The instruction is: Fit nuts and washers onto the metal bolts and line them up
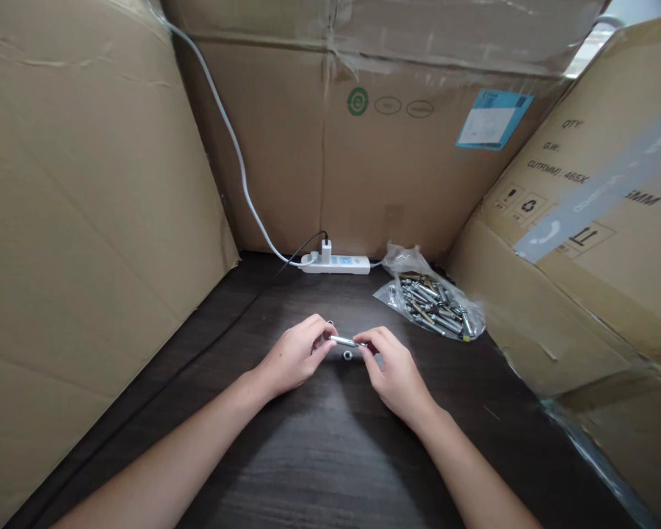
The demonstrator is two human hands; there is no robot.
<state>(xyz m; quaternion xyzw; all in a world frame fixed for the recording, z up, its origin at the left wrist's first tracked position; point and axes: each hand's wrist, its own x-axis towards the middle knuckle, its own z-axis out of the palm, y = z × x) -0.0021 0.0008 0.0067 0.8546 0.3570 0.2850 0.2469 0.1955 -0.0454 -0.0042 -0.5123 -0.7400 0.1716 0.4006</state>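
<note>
Between my two hands lies a silver expansion bolt (pixel 341 341), held roughly level just above the dark table. The thumb and fingers of my left hand (pixel 300 353) pinch its left end. At the other end, my right hand (pixel 391 367) grips it with thumb and fingertips, which partly cover it. A small metal nut (pixel 347 355) rests on the table just below the bolt. Behind my left fingertips a small ring-like metal piece (pixel 330 322) shows in part, likely a washer.
A clear plastic bag (pixel 438 297) full of metal bolts lies at the back right. Behind my hands is a white power strip (pixel 338 264) with a plugged-in charger (pixel 326 251). A black cable (pixel 225 330) crosses the left side. Cardboard walls (pixel 275 147) enclose the table (pixel 319 463).
</note>
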